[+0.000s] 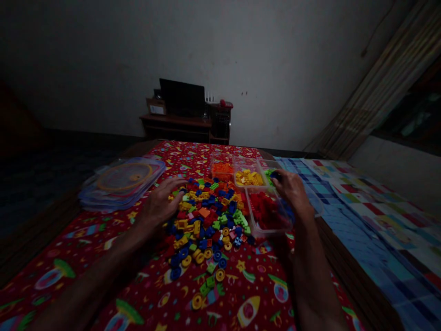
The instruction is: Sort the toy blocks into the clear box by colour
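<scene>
A heap of small plastic building pieces (206,220) in blue, yellow, red, green and orange lies on a red patterned cloth (103,257). My left hand (161,202) rests on the heap's left edge, fingers spread flat over the pieces. My right hand (291,188) hovers over clear trays at the right, its fingertips pinched on a small blue piece (275,175). Below that hand is a tray of red pieces (265,211). Behind it stand a tray of yellow pieces (248,177), a tray of orange pieces (222,170) and a tray of green pieces (269,174).
A stack of clear plastic lids (120,181) lies at the left on the cloth. A blue checked cover (361,216) spreads to the right. A dark wooden desk with a monitor (182,99) stands against the far wall. Striped curtain (379,87) hangs at right.
</scene>
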Available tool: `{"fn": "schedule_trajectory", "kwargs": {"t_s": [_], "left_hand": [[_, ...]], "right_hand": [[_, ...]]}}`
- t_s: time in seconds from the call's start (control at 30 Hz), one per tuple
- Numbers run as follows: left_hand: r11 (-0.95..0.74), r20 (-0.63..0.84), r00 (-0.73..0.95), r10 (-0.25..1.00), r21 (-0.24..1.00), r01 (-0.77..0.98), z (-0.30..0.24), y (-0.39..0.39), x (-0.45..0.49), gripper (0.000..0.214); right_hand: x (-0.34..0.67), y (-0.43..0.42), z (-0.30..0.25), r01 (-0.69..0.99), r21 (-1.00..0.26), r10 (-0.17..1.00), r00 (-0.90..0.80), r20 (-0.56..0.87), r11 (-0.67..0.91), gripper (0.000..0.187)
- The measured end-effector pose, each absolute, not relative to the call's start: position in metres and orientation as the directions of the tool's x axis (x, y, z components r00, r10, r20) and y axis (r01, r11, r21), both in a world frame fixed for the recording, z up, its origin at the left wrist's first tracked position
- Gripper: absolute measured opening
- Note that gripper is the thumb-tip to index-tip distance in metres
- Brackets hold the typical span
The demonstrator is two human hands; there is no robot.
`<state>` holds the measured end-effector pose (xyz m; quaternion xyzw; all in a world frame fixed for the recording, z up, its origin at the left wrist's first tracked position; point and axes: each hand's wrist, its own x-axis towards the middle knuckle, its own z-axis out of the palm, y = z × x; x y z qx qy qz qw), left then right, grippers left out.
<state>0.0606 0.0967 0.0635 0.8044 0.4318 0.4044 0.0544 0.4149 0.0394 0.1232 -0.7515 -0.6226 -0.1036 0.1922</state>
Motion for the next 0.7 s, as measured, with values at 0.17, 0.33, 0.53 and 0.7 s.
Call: {"fn": "schedule_trajectory", "kwargs": {"t_s": [0.17, 0.33, 0.53, 0.7], "left_hand": [[-0.469, 0.502, 0.209, 0.839, 0.473, 0.746, 0.041, 0.129, 0.027, 0.040], [-0.361, 0.330, 0.197, 0.923, 0.566, 0.741, 0.001, 0.142, 0.011, 0.062], [-0.389, 0.310, 0.238, 0.920, 0.668, 0.634, -0.006, 0.139, 0.024, 0.058], [-0.483, 0.362, 0.321, 0.875, 0.616, 0.623, 0.034, 0.116, 0.059, 0.056]], "right_hand": [[0.464, 0.024, 0.118, 0.907, -0.159, 0.893, 0.415, 0.177, -0.390, 0.029], [0.467, 0.024, 0.116, 0.919, -0.231, 0.848, 0.386, 0.362, -0.320, 0.031], [0.418, 0.042, 0.122, 0.955, -0.292, 0.856, 0.195, 0.479, -0.054, 0.030], [0.370, 0.048, 0.116, 0.961, -0.233, 0.900, -0.033, 0.435, 0.148, 0.028]]}}
